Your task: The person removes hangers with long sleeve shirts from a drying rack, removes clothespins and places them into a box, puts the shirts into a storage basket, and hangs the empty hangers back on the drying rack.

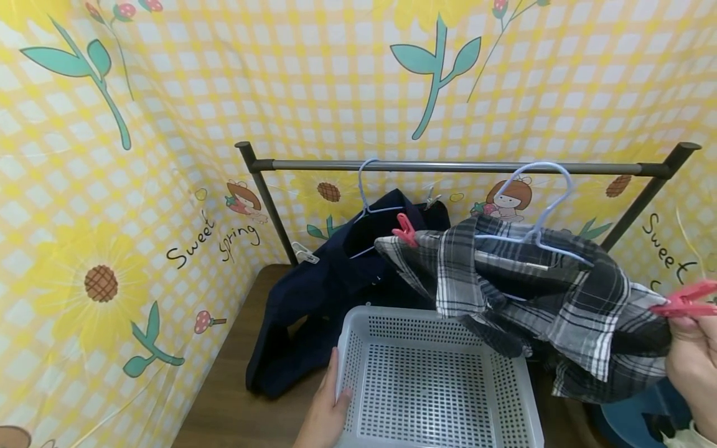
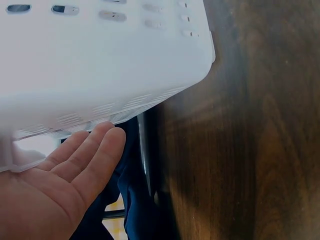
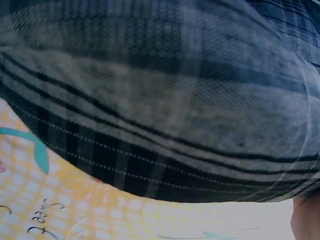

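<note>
A grey perforated plastic basket [image 1: 426, 386] is gripped at its left rim by my left hand [image 1: 325, 404], thumb at the rim. In the left wrist view, the straight fingers of that hand [image 2: 75, 175] lie along the basket's outside. At the right edge, my right hand [image 1: 691, 361] pinches a red clothespin [image 1: 686, 300] at the end of a grey plaid shirt [image 1: 594, 298]. The shirt is on a light blue hanger [image 1: 546, 214] at the rail. Another red clothespin [image 1: 404, 230] sits on its left end. Shirt cloth [image 3: 165, 100] fills most of the right wrist view.
A dark metal rail [image 1: 448, 166] spans the back. Left of the shirt, a navy garment [image 1: 313, 305] hangs on another hanger [image 1: 364, 186], with a white clip [image 1: 305, 253] on it. A blue container [image 1: 644, 410] stands at lower right. Beneath is a brown wooden tabletop [image 1: 224, 373].
</note>
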### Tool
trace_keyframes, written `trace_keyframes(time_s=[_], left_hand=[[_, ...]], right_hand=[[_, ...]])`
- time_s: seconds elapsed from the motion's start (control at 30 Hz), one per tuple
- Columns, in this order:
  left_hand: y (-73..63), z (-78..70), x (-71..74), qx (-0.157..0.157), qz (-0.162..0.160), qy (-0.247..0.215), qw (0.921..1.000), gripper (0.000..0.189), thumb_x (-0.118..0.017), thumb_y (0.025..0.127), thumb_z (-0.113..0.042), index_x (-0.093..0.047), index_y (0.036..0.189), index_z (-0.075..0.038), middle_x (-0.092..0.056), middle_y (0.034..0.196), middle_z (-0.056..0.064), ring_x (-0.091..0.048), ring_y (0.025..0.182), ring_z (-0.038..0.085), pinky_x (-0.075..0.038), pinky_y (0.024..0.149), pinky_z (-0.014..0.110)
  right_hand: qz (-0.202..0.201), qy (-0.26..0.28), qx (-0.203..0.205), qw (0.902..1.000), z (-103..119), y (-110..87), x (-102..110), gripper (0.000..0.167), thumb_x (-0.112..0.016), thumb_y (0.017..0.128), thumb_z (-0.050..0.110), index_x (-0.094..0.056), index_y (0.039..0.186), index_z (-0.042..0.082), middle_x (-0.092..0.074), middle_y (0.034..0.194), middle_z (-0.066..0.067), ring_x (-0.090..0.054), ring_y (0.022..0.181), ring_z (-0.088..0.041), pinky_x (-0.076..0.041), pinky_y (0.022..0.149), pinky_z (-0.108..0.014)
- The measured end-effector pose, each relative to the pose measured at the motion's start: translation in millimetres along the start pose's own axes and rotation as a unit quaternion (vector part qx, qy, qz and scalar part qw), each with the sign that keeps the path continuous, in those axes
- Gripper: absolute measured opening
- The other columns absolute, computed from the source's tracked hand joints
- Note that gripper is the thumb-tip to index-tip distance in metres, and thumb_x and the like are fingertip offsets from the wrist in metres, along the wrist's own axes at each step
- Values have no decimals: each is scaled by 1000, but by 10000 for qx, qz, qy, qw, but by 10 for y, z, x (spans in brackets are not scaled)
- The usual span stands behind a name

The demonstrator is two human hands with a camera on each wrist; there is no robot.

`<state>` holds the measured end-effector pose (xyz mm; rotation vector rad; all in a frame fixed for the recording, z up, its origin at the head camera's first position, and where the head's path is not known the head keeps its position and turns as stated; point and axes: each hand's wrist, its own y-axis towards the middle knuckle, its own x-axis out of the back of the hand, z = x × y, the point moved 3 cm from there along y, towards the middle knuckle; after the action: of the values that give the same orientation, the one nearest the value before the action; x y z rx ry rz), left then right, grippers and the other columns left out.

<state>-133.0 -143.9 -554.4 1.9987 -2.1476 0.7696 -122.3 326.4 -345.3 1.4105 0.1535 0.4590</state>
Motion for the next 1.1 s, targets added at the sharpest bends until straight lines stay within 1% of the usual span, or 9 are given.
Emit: trace_keyframes(time_s=[0.23,0.3,0.37,0.47,0.53,0.7,0.9,1.0,1.1], left_hand=[[21,-27,26,-110,77,-85,9999,83,-52,103,-7,0,163,-31,-12,166,19,-30,140,51,-26,104,72],[30,-33,28,-136,88,-87,9998,83,-52,103,-7,1,163,-30,-12,166,19,-30,140,51,-27,103,72],[44,-37,26,-163,81,-60,9998,83,-52,103,-7,0,163,-29,-12,166,19,-30,140,51,-28,103,71],[64,-45,22,-194,113,-29,9997,82,-52,103,-7,0,163,-28,-12,166,19,-31,140,51,-28,104,71],[78,-47,22,-217,153,-23,9996,82,-53,103,-8,0,163,-28,-12,166,20,-30,140,51,-26,104,71],[95,-46,31,-181,368,-105,9991,84,-53,103,-8,1,163,-30,-9,165,22,-30,140,52,-26,104,71],[81,-14,50,-67,439,33,9990,84,-55,102,-10,0,163,-26,-16,162,27,-36,135,54,-31,101,72],[72,-15,71,16,437,207,9988,83,-58,102,-17,-2,164,-25,-20,160,28,-40,131,54,-33,99,72],[50,-74,144,-211,292,474,9982,80,-60,102,-23,-9,164,-20,-23,158,27,-41,131,52,-33,99,72]], right_hand=[[-63,42,-74,9999,98,15,37,65,-47,106,39,-54,85,-23,-51,82,-42,-41,70,-56,-27,100,-10],[206,210,-260,9992,105,-2,36,70,-46,105,44,-55,85,-22,-52,80,-41,-56,71,-33,-31,95,-7],[533,610,-437,9958,100,-24,28,68,-49,104,43,-56,86,-22,-66,82,-19,-60,79,-7,-33,89,-6],[856,1090,-554,9888,97,-67,3,66,-53,104,43,-61,85,-20,-65,89,19,-44,88,22,-33,76,-5],[951,1274,-444,9863,100,-96,-36,66,-54,103,43,-63,81,-18,-61,89,27,-49,77,20,-35,71,-4],[1102,1338,-160,9847,108,-225,-150,71,-52,100,52,-64,73,-13,-55,59,-1,-46,53,9,-35,55,-5],[1362,1484,-419,9786,106,-395,-153,66,-52,100,51,-67,78,-10,-58,74,18,-42,55,6,-35,53,-10],[1554,1450,-479,9760,101,-440,-141,65,-50,101,50,-67,81,-9,-55,71,17,-38,55,6,-33,51,-13],[1597,1538,-498,9738,94,-485,-151,63,-52,101,49,-68,82,-9,-54,66,11,-37,55,5,-32,49,-15]])
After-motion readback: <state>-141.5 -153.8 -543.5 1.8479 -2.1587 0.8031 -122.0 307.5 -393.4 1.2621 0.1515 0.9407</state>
